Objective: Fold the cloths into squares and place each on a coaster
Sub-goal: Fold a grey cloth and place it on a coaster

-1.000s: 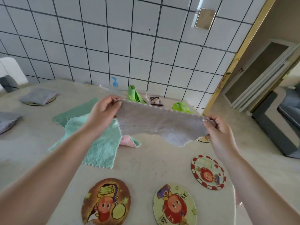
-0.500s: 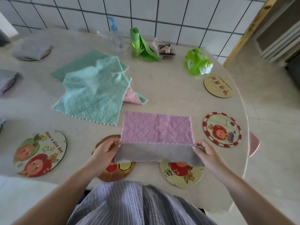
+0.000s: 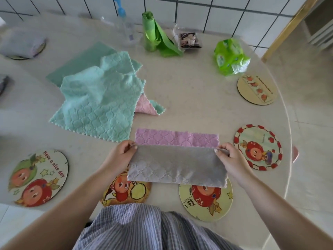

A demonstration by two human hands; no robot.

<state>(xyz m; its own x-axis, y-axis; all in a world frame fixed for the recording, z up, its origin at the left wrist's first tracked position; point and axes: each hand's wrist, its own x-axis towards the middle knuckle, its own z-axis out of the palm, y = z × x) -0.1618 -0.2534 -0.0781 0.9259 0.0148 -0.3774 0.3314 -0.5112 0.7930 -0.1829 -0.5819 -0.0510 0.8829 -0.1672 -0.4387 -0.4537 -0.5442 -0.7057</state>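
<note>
A pink-and-grey cloth (image 3: 177,164) lies on the table in front of me, its near half turned over with the grey side up and a pink strip showing beyond. My left hand (image 3: 122,153) pinches the folded edge's left corner and my right hand (image 3: 229,156) pinches its right corner. The cloth's near edge overlaps a brown coaster (image 3: 126,192) and a yellow coaster (image 3: 205,201). A heap of mint cloths (image 3: 99,98) with a pink one (image 3: 144,106) beneath lies to the left. More picture coasters sit at the left (image 3: 37,177), right (image 3: 257,147) and far right (image 3: 255,89).
Two folded grey cloths rest on coasters at the far left (image 3: 23,45) and left edge (image 3: 3,83). Along the tiled wall stand a clear bottle (image 3: 126,27), a green bag roll (image 3: 155,33), a dark packet (image 3: 190,39) and a green tissue pack (image 3: 230,56). The table's round edge (image 3: 286,134) curves on the right.
The cloth went from held up in the air to lying on the table. Both hands have carried its near edge away from me, so the grey flap now covers more of the pink.
</note>
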